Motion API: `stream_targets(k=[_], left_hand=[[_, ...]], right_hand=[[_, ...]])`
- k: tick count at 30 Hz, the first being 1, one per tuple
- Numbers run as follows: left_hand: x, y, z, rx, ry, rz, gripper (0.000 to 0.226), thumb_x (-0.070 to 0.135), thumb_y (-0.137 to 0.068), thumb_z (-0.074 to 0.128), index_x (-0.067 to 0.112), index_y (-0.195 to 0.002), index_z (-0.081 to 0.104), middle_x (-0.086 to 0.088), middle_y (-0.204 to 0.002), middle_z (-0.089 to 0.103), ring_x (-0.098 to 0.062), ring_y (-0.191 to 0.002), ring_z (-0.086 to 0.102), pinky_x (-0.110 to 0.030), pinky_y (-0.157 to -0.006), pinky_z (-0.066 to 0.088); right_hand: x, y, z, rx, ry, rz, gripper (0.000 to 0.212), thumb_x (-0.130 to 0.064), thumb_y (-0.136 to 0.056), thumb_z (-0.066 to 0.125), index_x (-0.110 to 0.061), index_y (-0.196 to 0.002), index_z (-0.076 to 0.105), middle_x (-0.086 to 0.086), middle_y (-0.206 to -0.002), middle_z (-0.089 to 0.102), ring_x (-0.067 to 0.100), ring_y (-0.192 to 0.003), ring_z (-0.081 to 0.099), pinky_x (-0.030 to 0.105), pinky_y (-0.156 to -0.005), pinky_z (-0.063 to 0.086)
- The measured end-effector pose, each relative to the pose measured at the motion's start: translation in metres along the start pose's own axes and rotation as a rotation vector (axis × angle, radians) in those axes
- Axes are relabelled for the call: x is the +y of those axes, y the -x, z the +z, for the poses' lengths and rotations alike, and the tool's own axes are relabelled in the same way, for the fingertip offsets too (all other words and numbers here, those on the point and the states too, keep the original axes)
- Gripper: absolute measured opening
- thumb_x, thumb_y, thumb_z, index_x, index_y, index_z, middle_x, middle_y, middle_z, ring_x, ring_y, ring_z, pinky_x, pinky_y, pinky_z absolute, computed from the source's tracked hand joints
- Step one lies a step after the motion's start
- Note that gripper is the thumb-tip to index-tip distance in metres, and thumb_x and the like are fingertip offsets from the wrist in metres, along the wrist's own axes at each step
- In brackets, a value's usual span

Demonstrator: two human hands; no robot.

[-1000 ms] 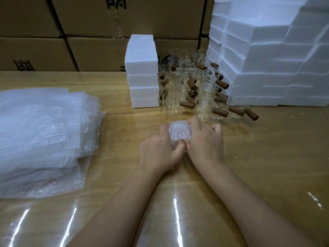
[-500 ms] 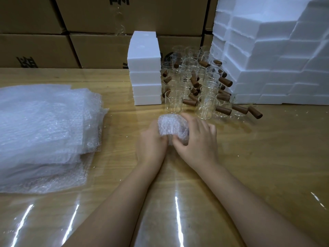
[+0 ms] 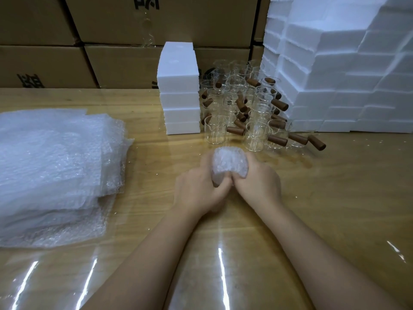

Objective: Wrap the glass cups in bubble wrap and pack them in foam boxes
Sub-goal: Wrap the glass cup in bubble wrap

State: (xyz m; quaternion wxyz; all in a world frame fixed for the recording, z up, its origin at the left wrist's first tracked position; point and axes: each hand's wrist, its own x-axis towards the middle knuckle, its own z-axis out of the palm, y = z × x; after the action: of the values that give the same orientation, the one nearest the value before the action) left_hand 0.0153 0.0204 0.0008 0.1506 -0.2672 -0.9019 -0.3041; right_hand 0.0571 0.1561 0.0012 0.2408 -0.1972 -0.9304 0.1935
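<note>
Landmark: short foam stack [image 3: 180, 90], standing toward the back of the wooden table [image 3: 335, 186].

- Short foam stack: four white layers show on its front, the top one the thickest. All closed; contents cannot be seen.
- Glass cups [image 3: 254, 135]: just right of the stack, packed tight and upright. Clear and empty, each with a brown stub handle. Well over a dozen; the back rows overlap too much for an exact count.
- Foam wall [image 3: 346, 74]: right of the stack, beyond the cups. Many white blocks in stepped rows, too many to count. None open.
- Bubble wrap pile [image 3: 51, 171]: one thick pile of loose sheets, left of the stack and nearer the person. Sheet count cannot be told.
- Cardboard cartons [image 3: 125, 63]: behind the stack, at least two rows high, shut.
- Wrapped bundle [image 3: 230, 166]: one, in front of the stack and slightly to its right, nearer the person than the front cups. The wrap hides what it holds.
- Left hand [image 3: 199, 189]: fingers curled round the bundle's left side, thumb pressed on its near face.
- Right hand [image 3: 257, 184]: curled round the right side, thumb meeting the left thumb.
</note>
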Motion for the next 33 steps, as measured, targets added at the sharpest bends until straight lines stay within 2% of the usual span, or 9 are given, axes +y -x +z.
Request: stream_targets(k=[3, 6, 8, 10, 13, 18, 23, 28, 33], left_hand=[[-0.005, -0.001, -0.007, 0.037, -0.053, 0.358, 0.081, 0.050, -0.074, 0.058, 0.028, -0.146, 0.028, -0.003, -0.144, 0.041, -0.023, -0.130, 0.040, -0.039, -0.097, 0.036], [-0.011, -0.003, -0.006, -0.022, -0.140, 0.558, 0.089, 0.036, -0.070, 0.067, 0.026, -0.147, 0.023, -0.001, -0.155, 0.031, -0.024, -0.141, 0.028, -0.041, -0.108, 0.025], [-0.011, -0.003, -0.003, -0.059, -0.046, 0.533, 0.088, 0.035, -0.071, 0.071, 0.020, -0.146, 0.028, -0.002, -0.148, 0.041, -0.022, -0.136, 0.035, -0.038, -0.108, 0.025], [-0.012, -0.002, -0.001, -0.079, 0.054, 0.443, 0.082, 0.035, -0.069, 0.075, 0.015, -0.141, 0.040, -0.004, -0.136, 0.052, -0.023, -0.126, 0.045, -0.038, -0.104, 0.028], [-0.016, -0.006, -0.001, -0.067, 0.213, 0.165, 0.080, 0.042, -0.065, 0.078, 0.013, -0.133, 0.048, -0.002, -0.126, 0.059, -0.021, -0.117, 0.051, -0.031, -0.097, 0.027], [-0.020, -0.012, 0.000, -0.103, 0.340, -0.161, 0.094, 0.077, -0.055, 0.060, 0.027, -0.134, 0.046, 0.010, -0.123, 0.061, -0.015, -0.117, 0.054, -0.031, -0.099, 0.035], [-0.022, -0.014, 0.005, -0.218, 0.240, -0.082, 0.099, 0.077, -0.053, 0.044, 0.028, -0.140, 0.040, 0.006, -0.129, 0.058, -0.015, -0.126, 0.045, -0.026, -0.096, 0.018], [-0.023, -0.013, 0.005, -0.258, 0.267, -0.054, 0.098, 0.074, -0.056, 0.041, 0.029, -0.143, 0.032, 0.005, -0.130, 0.056, -0.012, -0.124, 0.044, -0.023, -0.092, 0.012], [-0.029, -0.015, 0.008, -0.279, 0.263, -0.070, 0.086, 0.045, -0.068, 0.066, 0.028, -0.144, 0.030, 0.002, -0.126, 0.056, -0.013, -0.123, 0.045, -0.019, -0.088, 0.011]], right_hand=[[0.010, -0.007, -0.007, -0.098, -0.153, 0.093, 0.016, -0.037, -0.079, 0.056, -0.026, -0.091, 0.059, 0.001, -0.075, 0.063, 0.030, -0.075, 0.058, 0.030, -0.058, 0.036], [0.017, -0.007, -0.011, -0.210, -0.203, 0.014, 0.018, -0.028, -0.080, 0.054, -0.023, -0.063, 0.049, -0.002, -0.060, 0.056, 0.025, -0.065, 0.055, 0.029, -0.052, 0.035], [0.017, -0.004, -0.010, -0.234, -0.255, -0.040, 0.019, -0.027, -0.080, 0.057, -0.024, -0.063, 0.052, -0.003, -0.058, 0.056, 0.023, -0.063, 0.056, 0.029, -0.053, 0.037], [0.016, -0.002, -0.010, -0.218, -0.370, -0.066, 0.006, -0.034, -0.082, 0.062, -0.030, -0.087, 0.062, -0.008, -0.070, 0.061, 0.017, -0.068, 0.058, 0.030, -0.060, 0.045], [0.011, -0.001, -0.013, -0.004, -0.502, -0.155, 0.042, -0.042, -0.086, 0.057, -0.026, -0.125, 0.053, -0.010, -0.104, 0.055, 0.009, -0.087, 0.058, 0.029, -0.074, 0.049], [0.007, 0.002, -0.014, 0.253, -0.261, -0.482, 0.035, -0.036, -0.088, 0.046, -0.016, -0.105, 0.069, -0.003, -0.108, 0.067, 0.017, -0.110, 0.053, 0.042, -0.100, 0.030], [-0.004, 0.007, -0.010, 0.099, -0.049, -0.623, 0.037, -0.045, -0.086, 0.047, -0.021, -0.093, 0.073, -0.007, -0.094, 0.072, 0.023, -0.116, 0.057, 0.060, -0.111, 0.014], [-0.020, 0.003, -0.017, -0.120, 0.199, -0.557, 0.068, -0.067, -0.085, 0.020, -0.027, -0.103, 0.072, -0.012, -0.103, 0.070, 0.023, -0.133, 0.042, 0.060, -0.112, -0.006], [-0.029, -0.002, -0.014, -0.205, 0.324, -0.534, 0.088, -0.076, -0.077, 0.000, -0.032, -0.111, 0.068, -0.016, -0.116, 0.066, 0.021, -0.131, 0.041, 0.056, -0.112, -0.011]])
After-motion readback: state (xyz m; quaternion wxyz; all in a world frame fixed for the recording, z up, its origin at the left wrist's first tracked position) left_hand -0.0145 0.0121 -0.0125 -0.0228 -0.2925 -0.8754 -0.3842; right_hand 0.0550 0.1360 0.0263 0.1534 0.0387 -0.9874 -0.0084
